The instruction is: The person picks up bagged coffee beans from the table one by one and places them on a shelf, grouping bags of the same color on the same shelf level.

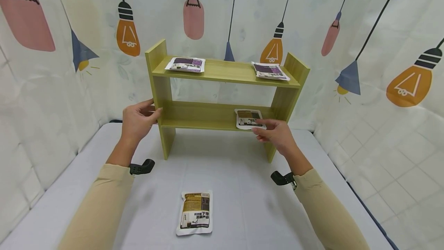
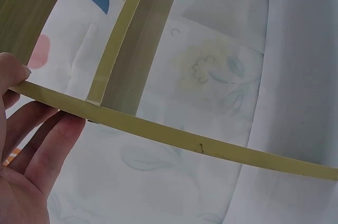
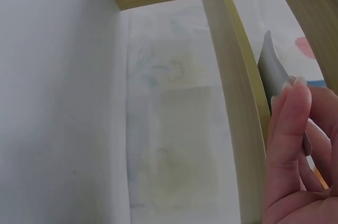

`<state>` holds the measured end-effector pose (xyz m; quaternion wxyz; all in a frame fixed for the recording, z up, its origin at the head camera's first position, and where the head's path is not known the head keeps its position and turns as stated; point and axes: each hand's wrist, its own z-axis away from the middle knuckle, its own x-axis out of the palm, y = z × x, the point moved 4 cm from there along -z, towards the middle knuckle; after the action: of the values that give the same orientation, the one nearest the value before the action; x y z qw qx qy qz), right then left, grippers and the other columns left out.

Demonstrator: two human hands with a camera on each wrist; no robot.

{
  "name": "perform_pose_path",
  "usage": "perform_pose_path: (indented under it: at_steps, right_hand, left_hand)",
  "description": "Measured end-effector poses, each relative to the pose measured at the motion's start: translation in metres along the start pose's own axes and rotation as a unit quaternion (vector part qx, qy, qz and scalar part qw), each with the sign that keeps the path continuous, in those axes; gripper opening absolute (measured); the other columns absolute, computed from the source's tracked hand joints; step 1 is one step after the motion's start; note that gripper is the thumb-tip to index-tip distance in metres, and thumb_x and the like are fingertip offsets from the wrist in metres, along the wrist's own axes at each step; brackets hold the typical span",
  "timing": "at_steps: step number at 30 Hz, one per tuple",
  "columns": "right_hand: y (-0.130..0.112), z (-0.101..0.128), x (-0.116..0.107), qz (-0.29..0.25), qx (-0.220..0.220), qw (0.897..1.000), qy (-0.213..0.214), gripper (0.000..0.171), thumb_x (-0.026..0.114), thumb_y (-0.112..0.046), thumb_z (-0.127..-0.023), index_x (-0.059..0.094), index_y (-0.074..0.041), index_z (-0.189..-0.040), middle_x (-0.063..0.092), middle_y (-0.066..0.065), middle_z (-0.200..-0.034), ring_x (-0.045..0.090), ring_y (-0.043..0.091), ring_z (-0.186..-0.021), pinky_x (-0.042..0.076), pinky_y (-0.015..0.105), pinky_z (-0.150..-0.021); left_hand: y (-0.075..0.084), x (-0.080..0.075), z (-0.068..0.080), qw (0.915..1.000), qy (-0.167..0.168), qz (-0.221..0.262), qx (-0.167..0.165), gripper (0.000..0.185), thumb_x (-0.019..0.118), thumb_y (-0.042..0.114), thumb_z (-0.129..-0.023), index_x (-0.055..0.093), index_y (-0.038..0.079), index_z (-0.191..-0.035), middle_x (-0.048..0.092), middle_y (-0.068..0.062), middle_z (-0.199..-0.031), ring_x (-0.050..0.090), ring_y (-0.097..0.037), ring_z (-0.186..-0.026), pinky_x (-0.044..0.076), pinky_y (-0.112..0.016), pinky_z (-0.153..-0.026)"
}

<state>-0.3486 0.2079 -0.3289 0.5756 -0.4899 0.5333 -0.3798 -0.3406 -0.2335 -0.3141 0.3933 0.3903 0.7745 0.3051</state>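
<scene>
A two-tier wooden shelf [image 1: 215, 71] stands at the back of the table. My left hand [image 1: 137, 120] grips its left side panel. In the left wrist view the thumb lies on the inner side of that panel's edge [image 2: 153, 130] and the fingers [image 2: 63, 134] on the outer side. On the right, my right hand [image 1: 275, 134] pinches the near right corner of a white pouch with a brown and black label [image 1: 248, 119], which lies on the lower board. The right wrist view shows this pouch [image 3: 273, 68] edge-on, between thumb and fingers.
Two purple-labelled pouches lie on the top board, one at the left [image 1: 186, 65] and one at the right [image 1: 269, 71]. Another brown-labelled pouch [image 1: 195, 213] lies on the white table [image 1: 239, 188] in front. A patterned cloth wall [image 1: 229, 10] rises behind the shelf.
</scene>
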Motion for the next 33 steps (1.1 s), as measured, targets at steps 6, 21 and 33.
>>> perform_pose_path:
  at_steps: [6,21,33]
  right_hand:
    - [0.0014,-0.0016,-0.0014,-0.014,-0.007,1.0,0.009,0.048,0.082,-0.017,-0.088,0.068,0.0,-0.131,0.076,0.001,-0.082,0.069,0.011,-0.064,0.064,0.026,-0.067]
    - [0.0016,-0.0072,-0.0045,0.009,-0.012,0.999,0.031,0.047,0.083,-0.021,-0.087,0.07,0.0,-0.127,0.072,0.003,-0.075,0.064,0.009,-0.057,0.062,0.025,-0.061]
    - [-0.0012,-0.0053,-0.0029,0.042,-0.028,0.997,0.056,0.042,0.085,-0.026,-0.085,0.075,-0.006,-0.121,0.074,0.005,-0.077,0.065,0.01,-0.056,0.064,0.032,-0.061]
  left_hand:
    - [0.0001,0.0005,0.0004,1.0,0.001,-0.001,-0.003,0.051,0.072,0.032,-0.096,0.062,0.015,-0.143,0.074,-0.021,-0.119,0.073,-0.002,-0.082,0.057,-0.012,-0.064]
    - [-0.0008,0.0009,-0.0002,1.0,0.003,-0.004,-0.004,0.051,0.072,0.031,-0.096,0.062,0.014,-0.143,0.074,-0.02,-0.12,0.075,-0.01,-0.086,0.058,-0.013,-0.064]
    - [-0.0005,-0.0002,0.0001,0.9999,-0.003,0.01,-0.001,0.051,0.073,0.031,-0.096,0.062,0.015,-0.143,0.073,-0.022,-0.121,0.07,0.002,-0.081,0.058,-0.013,-0.064]
